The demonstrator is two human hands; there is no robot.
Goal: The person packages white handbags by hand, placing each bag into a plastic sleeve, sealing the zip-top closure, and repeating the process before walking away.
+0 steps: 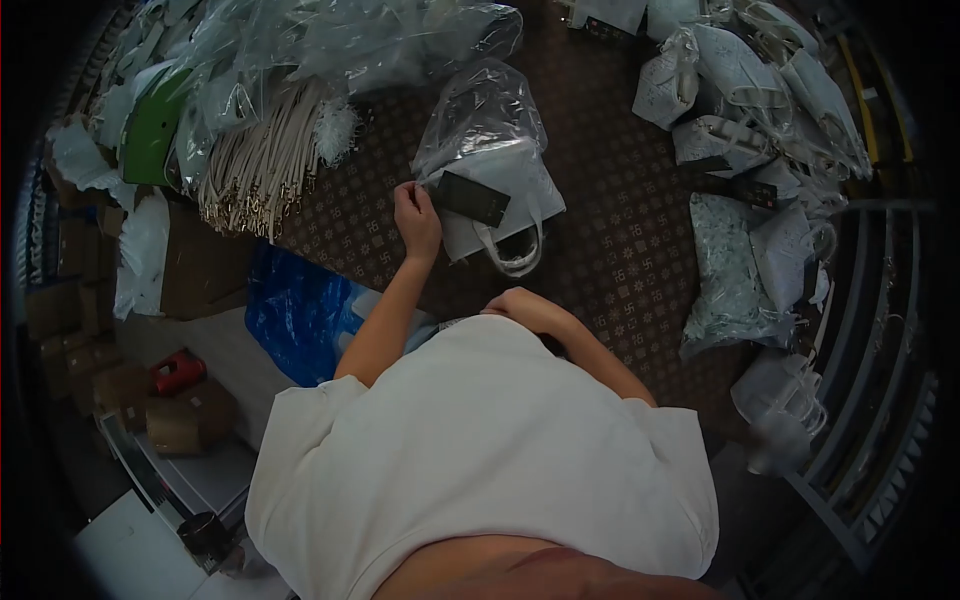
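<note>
A white handbag (545, 190) lies on the brown patterned table, its looped handle (518, 265) pointing toward me. Clear plastic wrap (487, 105) covers its far end and spreads out beyond it. On the bag rests a flat black rectangle (472, 198), which could be a phone or a dark card. My left hand (417, 222) is at the bag's left side, fingers closed on what looks like the plastic's edge. Close to my body, my right hand (525, 308) is curled at the near table edge; its fingertips and anything in them are hidden.
Bundled beige straps (265, 165) with metal clips hang together at the upper left, beside a green piece (152, 130) and heaped plastic (390, 40). Wrapped white bags (735, 70) pile up at the right, with a plastic packet (735, 270) nearer. Blue plastic (295, 300) sits lower left.
</note>
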